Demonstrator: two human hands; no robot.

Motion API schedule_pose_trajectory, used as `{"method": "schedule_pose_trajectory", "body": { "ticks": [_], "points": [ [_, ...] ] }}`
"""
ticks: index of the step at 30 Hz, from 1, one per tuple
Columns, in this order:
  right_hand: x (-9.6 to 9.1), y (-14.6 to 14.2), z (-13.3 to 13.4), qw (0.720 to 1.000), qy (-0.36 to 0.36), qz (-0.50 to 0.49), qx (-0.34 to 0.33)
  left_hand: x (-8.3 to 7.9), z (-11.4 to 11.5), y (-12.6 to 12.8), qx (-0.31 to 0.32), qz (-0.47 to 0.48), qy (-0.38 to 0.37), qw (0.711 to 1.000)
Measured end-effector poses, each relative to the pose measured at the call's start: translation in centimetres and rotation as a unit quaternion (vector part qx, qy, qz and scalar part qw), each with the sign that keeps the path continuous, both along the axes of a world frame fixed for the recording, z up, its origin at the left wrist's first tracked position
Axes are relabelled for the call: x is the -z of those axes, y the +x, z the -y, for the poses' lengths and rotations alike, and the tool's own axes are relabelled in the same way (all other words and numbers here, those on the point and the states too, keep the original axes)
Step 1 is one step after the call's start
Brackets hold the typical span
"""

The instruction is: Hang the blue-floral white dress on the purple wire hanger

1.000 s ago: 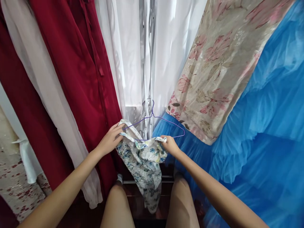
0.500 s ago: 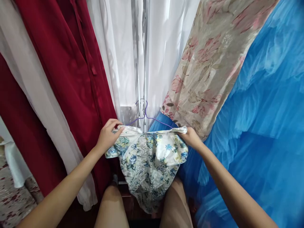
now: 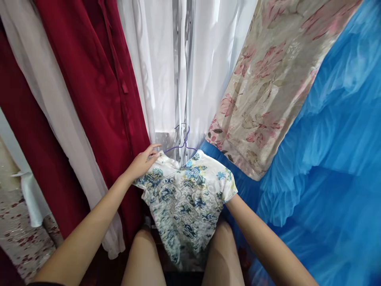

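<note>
A short-sleeved white blouse with blue and green flowers (image 3: 184,198) hangs from a thin purple hanger (image 3: 186,139), above my knees. My left hand (image 3: 144,162) grips the blouse's left shoulder near the hanger's end, with one or two fingers lifted off the cloth. My right forearm (image 3: 253,222) runs up to the right sleeve, and the right hand is hidden under or inside that sleeve, so its fingers do not show. The collar lies around the hanger's middle, with the purple hook standing above it.
Long garments hang all around: dark red cloth (image 3: 86,79), white cloth (image 3: 214,59) in the middle, a beige skirt with pink flowers (image 3: 262,99), and blue ruffled tulle (image 3: 336,167) on the right. Grey ribbons (image 3: 181,59) hang down behind the hanger.
My right hand has gone from holding the blouse's right shoulder edge to inside or under the sleeve. The folded right shoulder now lies opened out, with the neckline showing.
</note>
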State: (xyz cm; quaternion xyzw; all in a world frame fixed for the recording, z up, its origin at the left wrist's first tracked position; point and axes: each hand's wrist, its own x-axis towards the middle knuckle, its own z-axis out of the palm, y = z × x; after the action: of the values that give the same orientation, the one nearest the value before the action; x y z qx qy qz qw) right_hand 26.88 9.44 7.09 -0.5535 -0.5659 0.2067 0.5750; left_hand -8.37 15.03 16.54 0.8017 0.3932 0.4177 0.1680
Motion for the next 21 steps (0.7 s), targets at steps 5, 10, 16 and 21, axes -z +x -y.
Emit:
{"method": "schedule_pose_trajectory", "body": {
  "ticks": [5,10,16,21],
  "points": [
    [-0.4,2.4,1.2,0.987,-0.043,-0.128,-0.084,3.8,0.4,-5.0,-0.021,0.158,-0.164,0.974],
    [-1.7,2.3,4.4,0.924,-0.093,-0.337,-0.154,5.4,2.6,-5.3,-0.021,0.393,-0.242,0.887],
    [-5.9,1.4,5.3,0.869,0.006,-0.490,-0.064,-0.9,4.6,-1.5,0.026,0.355,-0.109,0.928],
    [-4.8,0.4,12.0,0.899,0.085,-0.429,-0.001,-1.2,5.7,1.1,-0.137,0.078,0.190,0.969]
  ]
}}
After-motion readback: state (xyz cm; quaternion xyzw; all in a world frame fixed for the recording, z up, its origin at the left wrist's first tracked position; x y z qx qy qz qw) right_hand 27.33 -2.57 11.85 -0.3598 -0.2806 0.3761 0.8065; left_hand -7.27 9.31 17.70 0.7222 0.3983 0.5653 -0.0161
